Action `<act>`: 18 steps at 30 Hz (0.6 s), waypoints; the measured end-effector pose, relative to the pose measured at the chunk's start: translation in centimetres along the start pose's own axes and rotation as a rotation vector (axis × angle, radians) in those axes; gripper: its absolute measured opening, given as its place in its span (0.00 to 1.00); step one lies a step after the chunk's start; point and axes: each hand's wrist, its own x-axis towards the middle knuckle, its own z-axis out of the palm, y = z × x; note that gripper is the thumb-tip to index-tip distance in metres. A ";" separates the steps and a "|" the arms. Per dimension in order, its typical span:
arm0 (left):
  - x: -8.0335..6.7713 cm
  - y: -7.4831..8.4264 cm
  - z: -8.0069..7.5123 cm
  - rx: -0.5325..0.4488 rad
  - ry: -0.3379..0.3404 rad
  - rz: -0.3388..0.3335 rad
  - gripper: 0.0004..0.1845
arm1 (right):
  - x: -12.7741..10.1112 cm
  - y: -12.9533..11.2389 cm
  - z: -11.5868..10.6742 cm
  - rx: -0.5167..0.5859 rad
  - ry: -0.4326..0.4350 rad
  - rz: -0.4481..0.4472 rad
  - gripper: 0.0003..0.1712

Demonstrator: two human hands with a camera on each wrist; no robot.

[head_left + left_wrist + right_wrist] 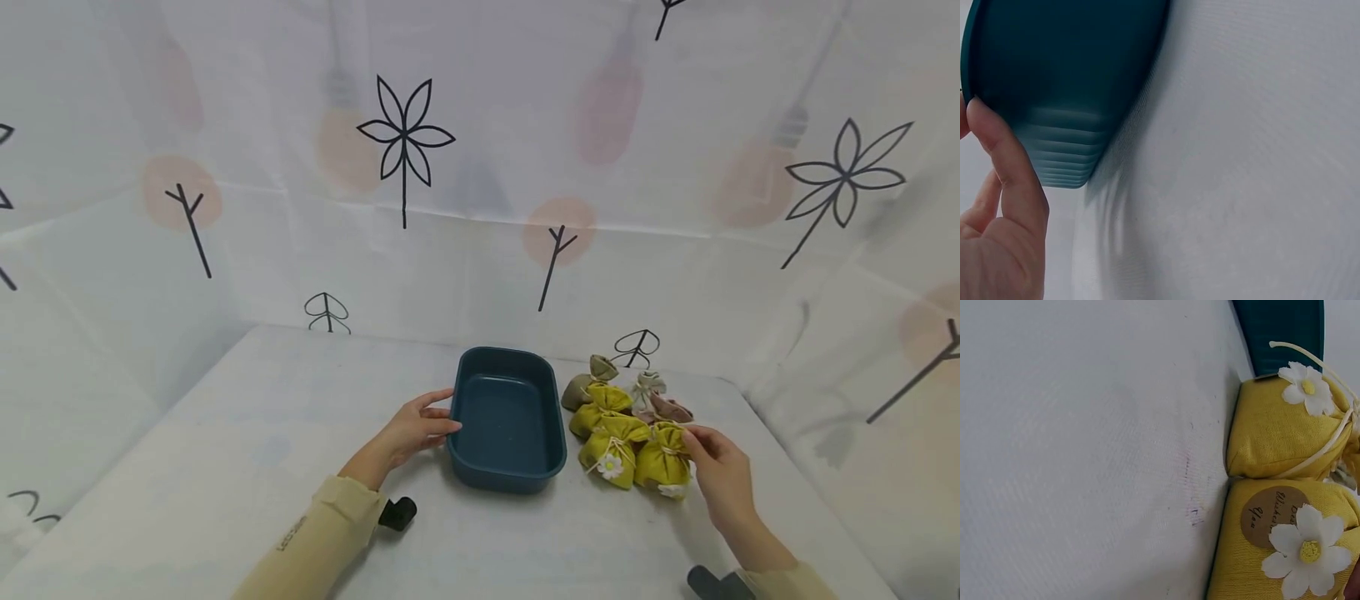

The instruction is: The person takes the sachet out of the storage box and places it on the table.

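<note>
A dark teal rectangular box (507,482) stands on the table. My left hand (415,427) holds its left rim, with one fingertip lapping over the edge; in the left wrist view fingers (1013,162) meet the same rim. To the right of the box, several small drawstring pouches sit in a cluster. With thumb and fingers, my right hand (723,473) pinches the gathered top of the nearest right yellow pouch (663,460). In the right wrist view this pouch bears a white flower (1309,552) and a round brown tag (1267,515). Another yellow pouch (613,450) with a flower touches its left side.
Behind these stand a third yellow pouch (600,408), an olive one (581,390), a pale one (647,383) and a pinkish one (670,408). The white table (247,467) meets a patterned cloth (465,267) at the back and sides. Dark wrist devices (397,513) are on both arms.
</note>
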 end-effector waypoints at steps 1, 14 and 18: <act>0.0 0.0 0.0 0.000 0.000 0.001 0.36 | 0.0 -0.1 -0.1 0.012 -0.005 -0.008 0.30; -0.3 -0.1 -0.1 0.059 0.036 0.008 0.34 | -2.8 -6.7 -2.8 0.145 -0.107 0.090 0.30; -0.7 -0.1 -0.3 0.061 0.072 0.014 0.32 | -1.3 -4.0 -2.4 0.186 -0.125 0.084 0.32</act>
